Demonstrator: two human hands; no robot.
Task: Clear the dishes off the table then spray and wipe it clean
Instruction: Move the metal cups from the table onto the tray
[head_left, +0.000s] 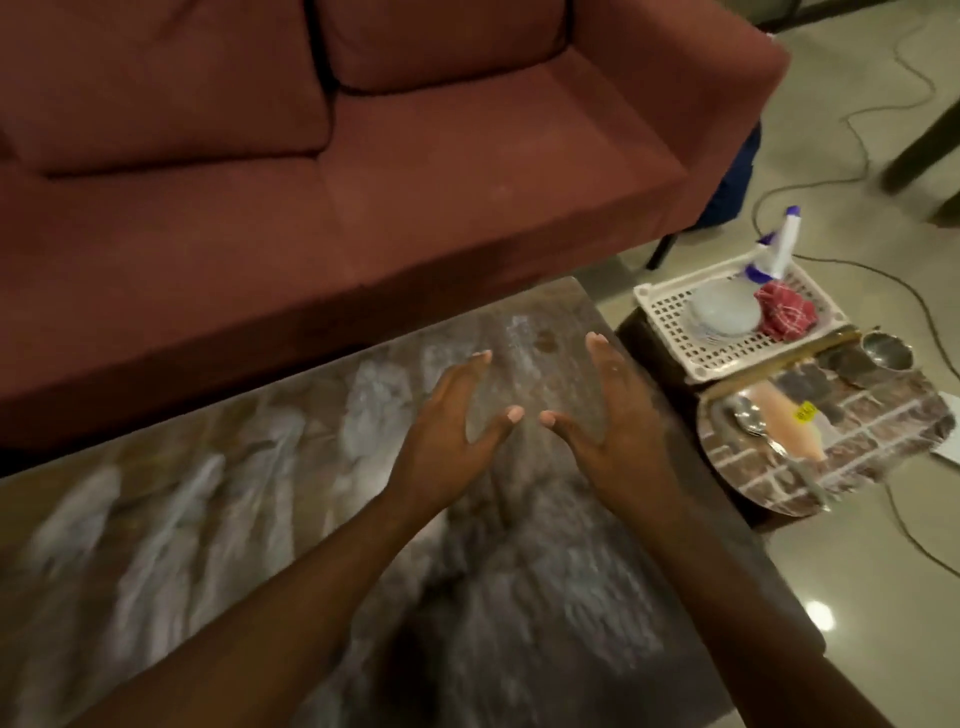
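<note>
Surface nearest, marble-look top, blurred. My left hand and right hand hover over its far end, palms facing, both grips apart, holding nothing. I see no dishes on it. Stacked plates sit in the white basket on a low stand to the right, with spray bottle and red cloth. A steel plate sits just beside. Clearing looks done, spraying is due. Next: reach right and take the bottle by its neck.

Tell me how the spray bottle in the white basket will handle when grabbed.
The tall, narrow white-and-purple plastic spray bottle probably tips easily if nudged inside the white perforated plastic basket. It is likely rigid and light, though its fill level cannot be seen.
</note>
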